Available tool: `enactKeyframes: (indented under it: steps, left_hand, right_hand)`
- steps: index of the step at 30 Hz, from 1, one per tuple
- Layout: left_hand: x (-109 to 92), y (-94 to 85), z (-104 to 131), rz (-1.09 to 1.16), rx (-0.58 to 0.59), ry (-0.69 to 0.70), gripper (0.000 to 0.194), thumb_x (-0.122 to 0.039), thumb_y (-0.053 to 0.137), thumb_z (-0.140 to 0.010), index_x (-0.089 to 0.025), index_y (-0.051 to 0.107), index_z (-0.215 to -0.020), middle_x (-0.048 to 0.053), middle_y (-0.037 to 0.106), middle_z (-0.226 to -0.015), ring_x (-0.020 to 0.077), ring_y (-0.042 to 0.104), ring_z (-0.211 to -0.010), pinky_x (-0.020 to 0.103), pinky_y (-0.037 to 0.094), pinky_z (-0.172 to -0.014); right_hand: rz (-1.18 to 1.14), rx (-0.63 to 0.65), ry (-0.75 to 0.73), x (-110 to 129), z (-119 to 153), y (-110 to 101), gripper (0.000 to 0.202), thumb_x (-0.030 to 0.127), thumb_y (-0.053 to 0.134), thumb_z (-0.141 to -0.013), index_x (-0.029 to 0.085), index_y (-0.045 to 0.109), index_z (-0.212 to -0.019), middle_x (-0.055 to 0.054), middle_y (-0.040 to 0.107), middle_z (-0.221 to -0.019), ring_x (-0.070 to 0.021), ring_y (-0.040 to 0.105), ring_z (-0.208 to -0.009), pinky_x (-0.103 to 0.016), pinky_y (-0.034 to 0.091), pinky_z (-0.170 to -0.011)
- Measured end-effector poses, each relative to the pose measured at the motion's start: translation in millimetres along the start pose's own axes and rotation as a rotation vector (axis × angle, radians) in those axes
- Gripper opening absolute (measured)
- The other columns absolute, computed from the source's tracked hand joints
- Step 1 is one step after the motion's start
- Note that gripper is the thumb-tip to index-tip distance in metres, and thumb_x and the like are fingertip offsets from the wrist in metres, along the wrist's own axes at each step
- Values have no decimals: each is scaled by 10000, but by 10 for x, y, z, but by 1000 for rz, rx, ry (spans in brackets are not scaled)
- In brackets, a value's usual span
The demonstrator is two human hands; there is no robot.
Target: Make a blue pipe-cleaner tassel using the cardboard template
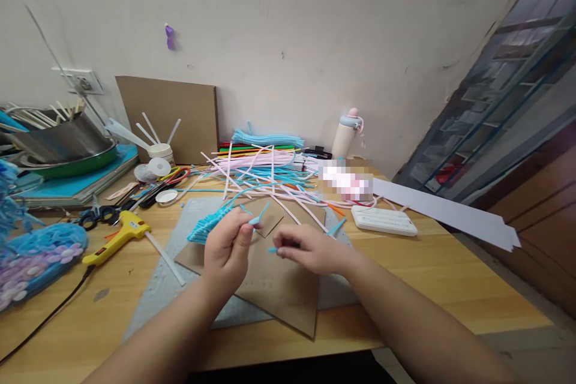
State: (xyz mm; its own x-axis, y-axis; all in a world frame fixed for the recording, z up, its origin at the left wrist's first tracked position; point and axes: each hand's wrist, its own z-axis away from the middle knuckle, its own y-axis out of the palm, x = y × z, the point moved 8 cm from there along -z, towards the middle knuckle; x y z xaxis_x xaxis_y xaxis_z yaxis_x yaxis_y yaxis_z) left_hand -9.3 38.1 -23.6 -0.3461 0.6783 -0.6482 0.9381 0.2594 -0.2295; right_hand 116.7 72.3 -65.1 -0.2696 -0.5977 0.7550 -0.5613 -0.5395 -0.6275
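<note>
My left hand [228,246] is closed, with a bent light-blue pipe cleaner [262,214] pinched between thumb and forefinger. Just behind its knuckles lies a ribbed bundle of blue pipe cleaners [203,227], partly covered by the hand; whether the fingers also hold it I cannot tell. The fingers of my right hand [310,246] are curled in a pinch, and a short light-blue pipe cleaner end [272,250] sticks out of them. Both hands hover above a sheet of brown cardboard [288,294], which rests askew on a grey cutting mat [153,297].
A yellow glue gun [119,240] and scissors [101,214] lie to the left, near a blue flowered piece [49,264]. Piled pipe cleaners [256,162] spread along the back. At right are a white power bank [384,220], a bottle [346,137] and a long white strip [445,211].
</note>
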Motion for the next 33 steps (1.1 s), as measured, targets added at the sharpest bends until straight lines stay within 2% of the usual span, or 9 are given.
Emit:
enactKeyframes:
  steps: [3,5,7,12,16,19,22,27,33]
  left_hand:
    - [51,84,31,63,51,-132,173,-291,477,-882,-196,618,-912,28,569,-752,121,511,-656,241,419,-603]
    - [125,123,73,199,36,-272,132,-296,508,-870,-212,572,-949,0,546,-727,97,487,-603,210,395,-547]
    - [160,167,101,346,29,-364,98,-298,524,-864,-217,532,-919,-32,501,-662,74,454,-548,181,362,-499]
    - [115,112,15,486,-38,-404,108,-281,566,-841,-194,506,-819,-48,480,-618,47,428,-500,145,331,-445]
    - [62,44,-143,518,-84,-438,127,-253,601,-817,-200,495,-862,-46,515,-656,43,459,-513,136,344,-447]
    - [-27,87,-323,557,-18,-414,152,-243,605,-812,-208,501,-917,-62,503,-616,41,454,-474,142,341,-434]
    - [-28,154,-502,592,22,-437,148,-251,632,-787,-180,521,-854,-53,513,-612,38,441,-457,145,310,-411]
    - [68,182,-721,597,-83,-410,184,-244,690,-725,-163,546,-805,-52,505,-576,44,440,-475,155,327,-438]
    - [84,210,-731,495,-136,-354,164,-249,714,-697,-165,594,-771,-32,560,-640,57,487,-534,174,384,-501]
  right_hand:
    - [-223,-432,-3,181,72,-344,66,246,522,-843,184,522,-821,13,507,-714,-98,476,-635,-221,397,-582]
    - [-291,-591,-16,288,107,-417,44,229,528,-827,185,530,-824,10,521,-718,-98,493,-636,-223,410,-581]
    - [-336,-600,-20,377,65,-370,28,209,534,-812,187,538,-828,11,536,-711,-99,509,-634,-224,419,-575]
    - [-361,-504,-36,539,-98,-281,51,205,536,-812,191,554,-857,16,558,-716,-95,526,-633,-219,419,-569]
    - [-287,-547,-36,596,-152,-419,103,247,551,-822,201,587,-907,32,538,-657,-90,489,-586,-213,377,-523]
    - [-299,-562,-57,621,-210,-546,86,252,550,-823,190,594,-865,32,548,-637,-91,499,-583,-220,392,-546]
    - [-315,-584,-91,647,-286,-695,73,235,555,-813,177,598,-818,11,588,-701,-106,543,-659,-240,428,-627]
    - [-427,-625,-67,592,-384,-888,100,274,594,-782,174,587,-788,14,561,-703,-96,519,-647,-233,422,-603]
    - [-499,-646,-12,452,-362,-906,192,358,613,-772,169,581,-781,33,483,-622,-66,399,-518,-204,314,-460]
